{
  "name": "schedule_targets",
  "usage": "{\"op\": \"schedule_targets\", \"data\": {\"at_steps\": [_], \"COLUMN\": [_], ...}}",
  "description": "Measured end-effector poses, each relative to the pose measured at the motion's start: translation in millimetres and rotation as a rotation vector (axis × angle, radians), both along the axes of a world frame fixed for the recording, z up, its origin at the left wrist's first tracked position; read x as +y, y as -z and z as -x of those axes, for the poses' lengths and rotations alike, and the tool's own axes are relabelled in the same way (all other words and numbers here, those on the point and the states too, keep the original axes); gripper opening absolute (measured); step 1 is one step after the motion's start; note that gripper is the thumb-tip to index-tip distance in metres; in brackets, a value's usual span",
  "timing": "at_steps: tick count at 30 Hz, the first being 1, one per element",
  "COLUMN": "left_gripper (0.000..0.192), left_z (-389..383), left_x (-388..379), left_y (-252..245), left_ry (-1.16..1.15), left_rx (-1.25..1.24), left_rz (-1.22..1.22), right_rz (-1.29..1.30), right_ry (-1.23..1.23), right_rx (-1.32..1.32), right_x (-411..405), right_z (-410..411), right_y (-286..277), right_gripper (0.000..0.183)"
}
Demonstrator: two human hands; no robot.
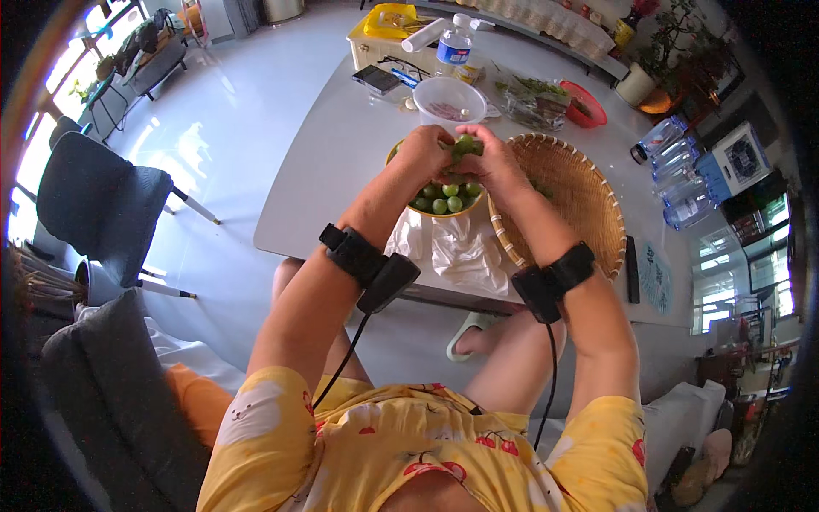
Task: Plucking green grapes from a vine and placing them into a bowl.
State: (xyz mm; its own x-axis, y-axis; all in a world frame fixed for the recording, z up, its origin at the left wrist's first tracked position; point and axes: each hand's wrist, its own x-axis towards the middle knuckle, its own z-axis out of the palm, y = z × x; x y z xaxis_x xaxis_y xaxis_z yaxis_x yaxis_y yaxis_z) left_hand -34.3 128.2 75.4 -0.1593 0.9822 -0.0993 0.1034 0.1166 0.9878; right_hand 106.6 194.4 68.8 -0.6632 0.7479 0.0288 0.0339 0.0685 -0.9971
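Above a yellow-rimmed bowl (443, 216) of small round green fruits (450, 191), my two hands are close together. My right hand (494, 160) holds a few of the green fruits (466, 147) between thumb and fingers. My left hand (419, 152) is curled right beside them; its fingertips are partly hidden, so what they grip is unclear. Directly beyond is a translucent white plastic bowl (450, 96) with small purplish bits and a pale piece inside. A round woven bamboo basket (576, 205) sits under my right forearm, with some green stuff near its left side.
Crumpled white plastic bags (464, 253) lie at the table's near edge. Farther back are a water bottle (454, 45), a phone-like dark device (376, 79), a clear bag of greens (534, 99) and a red bowl (583, 105). Cables (345, 368) hang from both wrist-worn devices.
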Motion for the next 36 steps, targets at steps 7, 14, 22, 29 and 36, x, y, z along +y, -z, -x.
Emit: {"op": "schedule_targets", "data": {"at_steps": [7,14,22,29,36], "left_gripper": [0.022,0.021,0.028,0.029,0.022], "left_z": [22.5,30.4,19.9,13.6,10.4], "left_x": [-12.3,-27.6,-43.8,-50.4,-51.2], "left_y": [30.3,18.2,16.0,16.5,23.4], "left_ry": [-0.131,-0.23,-0.232,-0.329,-0.349], "left_rx": [0.084,0.372,0.643,0.67,0.594], "left_rz": [-0.021,-0.112,-0.212,-0.296,-0.294], "right_rz": [-0.719,-0.899,-1.077,-0.832,-0.901], "right_ry": [0.138,0.06,0.092,0.124,0.167], "right_rx": [-0.302,-0.549,-0.406,-0.387,-0.388], "right_x": [-13.3,-1.2,12.0,5.7,6.0], "right_z": [15.4,4.1,16.8,7.6,-52.7], "right_y": [9.4,-2.1,27.8,14.0,-11.9], "right_gripper": [0.044,0.041,0.042,0.042,0.037]}}
